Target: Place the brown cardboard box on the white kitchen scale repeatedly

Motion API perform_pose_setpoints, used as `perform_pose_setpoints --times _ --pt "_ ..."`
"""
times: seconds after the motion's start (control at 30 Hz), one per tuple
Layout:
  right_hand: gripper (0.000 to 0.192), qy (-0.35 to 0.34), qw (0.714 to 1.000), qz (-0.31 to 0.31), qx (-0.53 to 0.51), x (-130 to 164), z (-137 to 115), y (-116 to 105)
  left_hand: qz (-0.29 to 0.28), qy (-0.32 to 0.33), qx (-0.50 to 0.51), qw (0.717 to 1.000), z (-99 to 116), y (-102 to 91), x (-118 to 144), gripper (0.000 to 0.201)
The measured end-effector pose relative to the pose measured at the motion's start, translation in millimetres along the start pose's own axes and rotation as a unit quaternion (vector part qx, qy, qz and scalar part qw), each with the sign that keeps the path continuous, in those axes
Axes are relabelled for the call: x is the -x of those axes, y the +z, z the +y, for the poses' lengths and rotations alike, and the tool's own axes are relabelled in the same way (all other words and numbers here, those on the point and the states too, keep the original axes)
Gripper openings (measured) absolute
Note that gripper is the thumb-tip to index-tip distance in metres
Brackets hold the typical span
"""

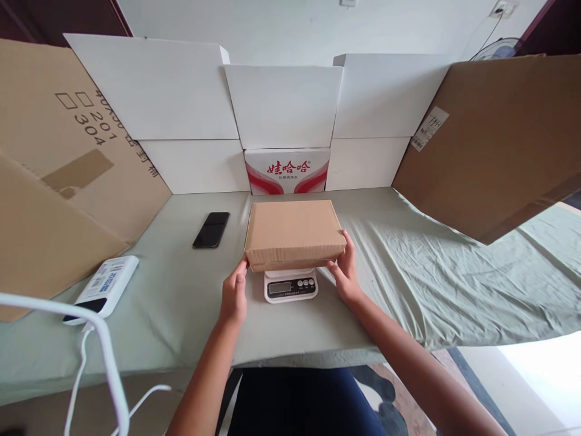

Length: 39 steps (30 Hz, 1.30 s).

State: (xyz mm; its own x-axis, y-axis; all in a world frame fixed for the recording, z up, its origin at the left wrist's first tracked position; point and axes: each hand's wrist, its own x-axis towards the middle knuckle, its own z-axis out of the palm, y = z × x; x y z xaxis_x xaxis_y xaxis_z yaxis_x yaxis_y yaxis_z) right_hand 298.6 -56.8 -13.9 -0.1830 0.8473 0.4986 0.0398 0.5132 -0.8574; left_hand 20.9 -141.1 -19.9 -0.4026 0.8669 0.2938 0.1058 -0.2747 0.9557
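Covered in pale green cloth, a bench [408, 266] walled along its far edge by stacked white cartons [181, 103] and, at the left and right edges, by leaning brown cardboard sheets [499, 133]. Centred against the far edge, between the white cartons, a red-and-white printed box [287, 171]. At mid-bench, toward the near edge, a flat brown cardboard box [293, 233] resting on a small white digital scale [290, 286], overhanging it on both sides and leaving only the display panel showing. Left hand [235, 297] at the box's near left corner, fingertips touching its edge, fingers loosely spread. Right hand [347, 272] pressed along the box's right side, thumb up by the near right corner, fingers partly curled against the cardboard. Both hands steadying the box rather than closed around it. Near the left edge, a white power bank [104, 287] with a white cable trailing off the near edge. Behind it, well apart from the box, a black phone [211, 229] lying face up.
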Motion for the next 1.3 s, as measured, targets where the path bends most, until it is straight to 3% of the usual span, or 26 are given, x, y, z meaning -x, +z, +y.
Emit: perform_pose_setpoints --times 0.4,0.97,1.2,1.3 --pt "0.081 0.01 0.999 -0.011 -0.04 -8.8 -4.0 1.3 0.043 -0.028 0.022 0.998 -4.2 0.9 -4.0 0.099" --pt "0.076 -0.003 0.999 -0.001 -0.047 -9.7 -0.9 1.2 0.051 -0.02 0.013 0.998 -9.2 -2.1 4.6 0.094" --pt "0.077 -0.008 0.995 0.079 -0.056 -15.4 -7.6 -0.9 0.077 0.015 0.046 0.996 2.8 4.2 2.8 0.096" --pt "0.074 0.0 0.995 0.08 -0.062 -16.7 -10.6 -2.1 0.081 0.014 0.05 0.995 4.2 5.4 2.2 0.095"
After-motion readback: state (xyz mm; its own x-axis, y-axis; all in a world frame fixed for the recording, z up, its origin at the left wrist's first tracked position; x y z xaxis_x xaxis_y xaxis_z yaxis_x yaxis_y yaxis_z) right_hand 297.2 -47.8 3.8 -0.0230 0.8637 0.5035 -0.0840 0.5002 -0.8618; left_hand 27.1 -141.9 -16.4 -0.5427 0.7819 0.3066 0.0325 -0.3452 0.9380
